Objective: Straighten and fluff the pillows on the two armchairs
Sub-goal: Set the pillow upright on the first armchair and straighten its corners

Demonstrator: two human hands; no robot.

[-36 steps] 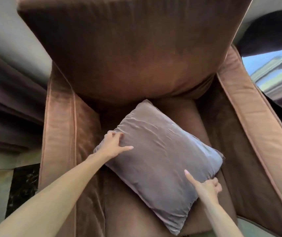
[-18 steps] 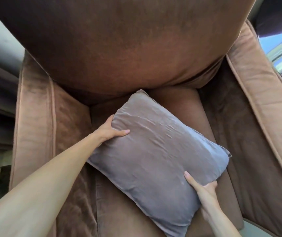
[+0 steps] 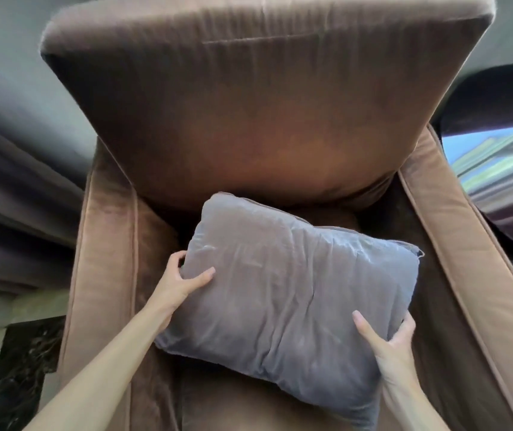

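Both hands, left hand [image 3: 177, 283] and right hand [image 3: 389, 340], clamp the grey pillow [image 3: 289, 290], now squeezed plumper and turned squarer to the armchair [image 3: 267, 119] — fluffing underway.

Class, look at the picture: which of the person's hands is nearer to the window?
The right hand: it grips the pillow's edge on the window's side. The left hand grips the opposite edge, farther away.

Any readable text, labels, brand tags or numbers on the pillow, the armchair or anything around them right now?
None: no readable text in the head view.
Grey velvet pillow, held by the left hand and right hand: no tag or print showing.
Brown velvet armchair: no label visible.
Dark marbled surface at lower left: veining only, no writing.
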